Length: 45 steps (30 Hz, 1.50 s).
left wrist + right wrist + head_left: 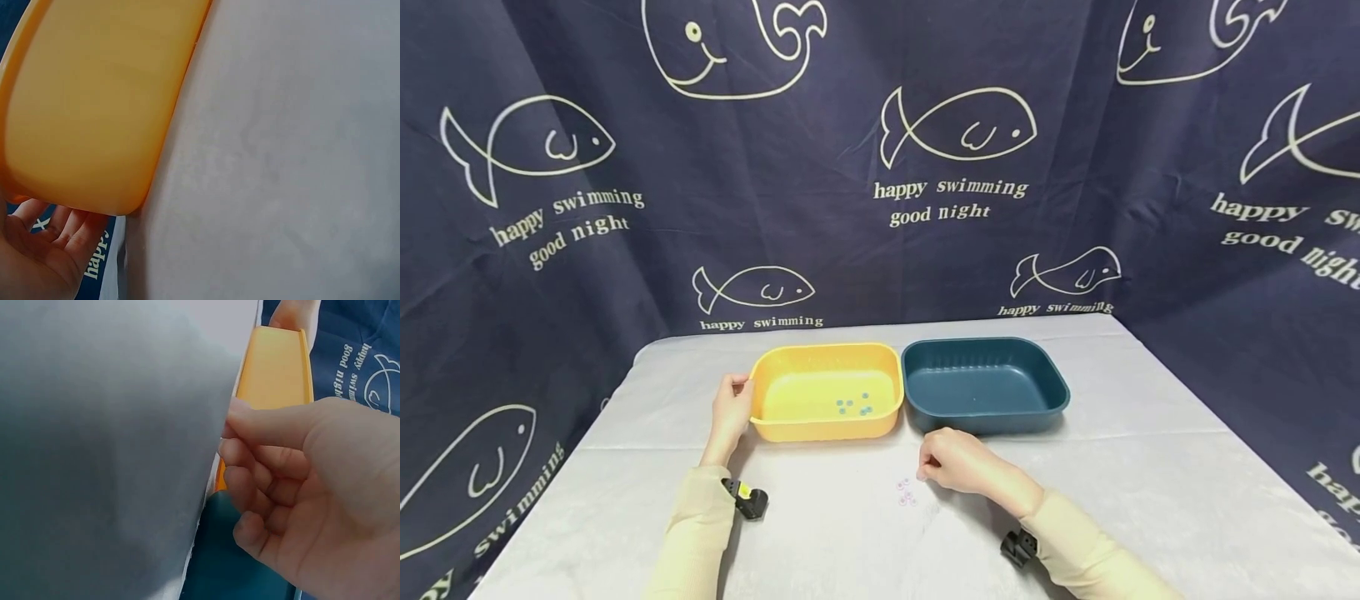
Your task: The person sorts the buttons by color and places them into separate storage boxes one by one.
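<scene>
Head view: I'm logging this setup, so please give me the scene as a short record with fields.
Surface: pale cloth
Left bin: yellow bin, with small blue pieces inside
Right bin: dark blue bin, beside the yellow one
Loose items: small purple pieces, clustered on the cloth
Left hand: at the yellow bin's left end
Right hand: fingers curled, beside the purple pieces; any held item cannot be seen

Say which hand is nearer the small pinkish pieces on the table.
Right. The right hand is beside the pinkish pieces, on their right; the left hand is farther, at the left end of the yellow tub.
</scene>
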Available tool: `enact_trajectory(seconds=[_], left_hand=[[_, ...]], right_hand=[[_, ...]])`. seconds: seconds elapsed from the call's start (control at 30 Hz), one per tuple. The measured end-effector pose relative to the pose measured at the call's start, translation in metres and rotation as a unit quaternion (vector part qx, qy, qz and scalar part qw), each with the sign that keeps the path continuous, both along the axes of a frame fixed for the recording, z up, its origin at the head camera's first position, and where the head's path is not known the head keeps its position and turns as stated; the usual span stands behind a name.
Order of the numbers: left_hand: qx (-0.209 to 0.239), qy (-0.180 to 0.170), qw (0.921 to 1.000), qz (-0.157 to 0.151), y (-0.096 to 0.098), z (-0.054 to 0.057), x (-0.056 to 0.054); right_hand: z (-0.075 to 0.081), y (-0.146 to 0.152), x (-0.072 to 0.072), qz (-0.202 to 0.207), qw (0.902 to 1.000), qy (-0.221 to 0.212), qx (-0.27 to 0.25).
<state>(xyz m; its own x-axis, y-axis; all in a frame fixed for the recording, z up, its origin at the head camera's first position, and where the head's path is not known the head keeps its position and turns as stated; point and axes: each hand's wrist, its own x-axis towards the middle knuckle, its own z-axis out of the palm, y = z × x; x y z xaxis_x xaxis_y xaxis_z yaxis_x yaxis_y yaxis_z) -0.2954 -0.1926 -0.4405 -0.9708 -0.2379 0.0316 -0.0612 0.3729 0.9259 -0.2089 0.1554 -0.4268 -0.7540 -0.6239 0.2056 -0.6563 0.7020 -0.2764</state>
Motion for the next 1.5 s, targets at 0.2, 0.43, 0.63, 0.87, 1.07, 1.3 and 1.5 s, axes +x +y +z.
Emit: enact_trajectory(seconds=[0.2, 0.43, 0.63, 0.87, 1.07, 1.3, 1.5], left_hand=[[-0.001, -0.005, 1.0000, -0.002, -0.001, 0.001, -0.001], [-0.001, 0.000, 1.0000, -0.002, -0.001, 0.001, -0.001], [0.002, 0.002, 1.0000, -0.001, -0.001, -0.001, -0.001], [0.005, 0.000, 1.0000, -0.002, -0.001, -0.001, -0.001], [0.003, -0.002, 1.0000, -0.002, -0.001, 0.000, -0.001], [0.004, 0.004, 1.0000, -0.005, -0.001, 0.001, 0.000], [0.004, 0.004, 1.0000, -0.007, -0.002, 0.000, 0.000]], right_hand=[[-0.001, 0.001, 0.000, 0.016, 0.9998, 0.001, -0.008], [-0.001, 0.001, -0.001, 0.018, 0.9998, 0.004, -0.009], [0.001, -0.002, -0.001, 0.014, 0.9977, -0.015, -0.064], [0.004, -0.007, -0.003, 0.012, 0.9913, 0.013, -0.130], [0.008, -0.007, -0.005, 0.001, 0.9885, 0.031, -0.148], [0.018, -0.007, -0.007, 0.007, 0.9846, 0.038, -0.171], [0.026, -0.005, -0.011, -0.002, 0.9797, 0.046, -0.195]])
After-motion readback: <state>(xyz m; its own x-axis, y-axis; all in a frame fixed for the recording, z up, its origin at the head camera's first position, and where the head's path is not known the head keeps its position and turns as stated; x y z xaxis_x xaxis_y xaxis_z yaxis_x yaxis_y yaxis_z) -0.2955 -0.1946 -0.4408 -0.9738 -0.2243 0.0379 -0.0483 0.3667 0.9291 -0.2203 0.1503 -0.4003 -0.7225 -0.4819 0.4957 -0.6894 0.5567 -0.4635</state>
